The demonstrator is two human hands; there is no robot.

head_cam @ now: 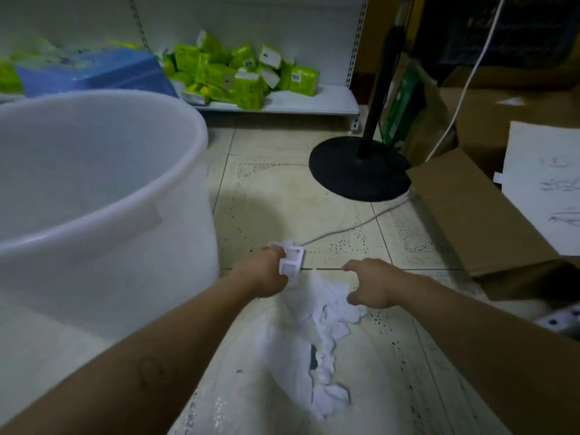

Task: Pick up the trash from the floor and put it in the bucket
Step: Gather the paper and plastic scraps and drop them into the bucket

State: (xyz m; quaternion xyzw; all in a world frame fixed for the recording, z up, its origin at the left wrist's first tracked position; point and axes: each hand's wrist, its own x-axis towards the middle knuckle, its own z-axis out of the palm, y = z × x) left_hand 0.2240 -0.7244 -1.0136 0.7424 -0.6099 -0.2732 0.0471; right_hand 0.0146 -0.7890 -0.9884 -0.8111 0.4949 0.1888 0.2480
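Reaching forward over the tiled floor [282, 199], both bare forearms extend from the bottom corners of the view toward a spread of white trash. Left hand [263, 273] is closed around a small white moulded piece [292, 260] with square cavities, gripped at its near side; whether the piece is lifted clear of the floor or touching it cannot be told. Right hand [376, 285] is curled, fingers bent downward, with its thumb side at the edge of a heap of torn white paper [326, 312]; the frame is soft there, and it appears to be pinching the paper, though a firm hold is not confirmed. The paper runs from between the hands back toward the viewer in ragged strips, lying flat on the tiles. A large white bucket [94, 171] stands at the left, just beside the left forearm, its mouth open and its inside showing nothing distinct. Beyond the hands, a black round stand base [357, 167] sits on the floor with a dark pole rising from it, and a pale cable [351, 224] trails from its right edge toward the moulded piece. Brown cartons [470, 215] occupy the right side. At the back, a low white shelf [314, 103] carries a pile of green packs [238, 73] and a blue pack [94, 70].
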